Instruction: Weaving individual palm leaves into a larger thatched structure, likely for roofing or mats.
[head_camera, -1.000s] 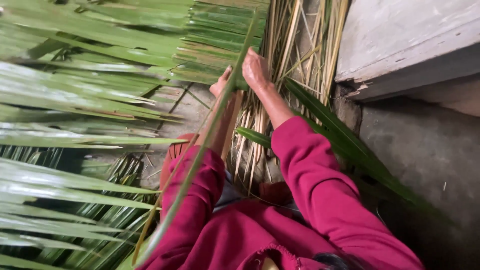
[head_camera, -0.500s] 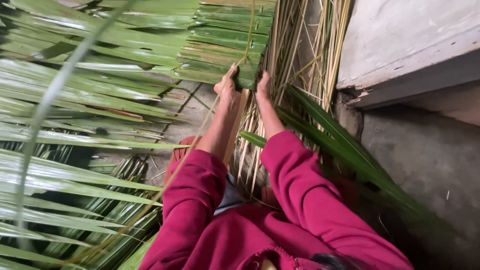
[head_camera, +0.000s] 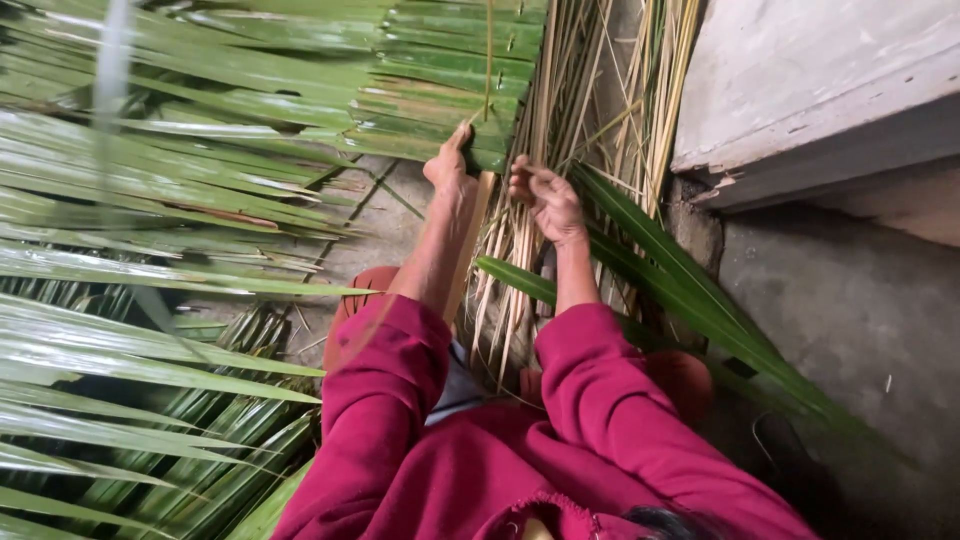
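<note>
I'm pressing my open left hand (head_camera: 447, 168) on the woven leaf mat (head_camera: 440, 90); my right hand (head_camera: 545, 198) is pinching one pale strip (head_camera: 520, 240).

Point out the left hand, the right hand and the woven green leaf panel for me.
left hand (head_camera: 447, 170), head view, back of hand.
right hand (head_camera: 548, 195), head view, knuckles.
woven green leaf panel (head_camera: 440, 70), head view, middle of weave.

Green woven palm-leaf mat (head_camera: 440, 90) lies flat, its edge meeting pale dry leaf ribs (head_camera: 570, 130).
</note>
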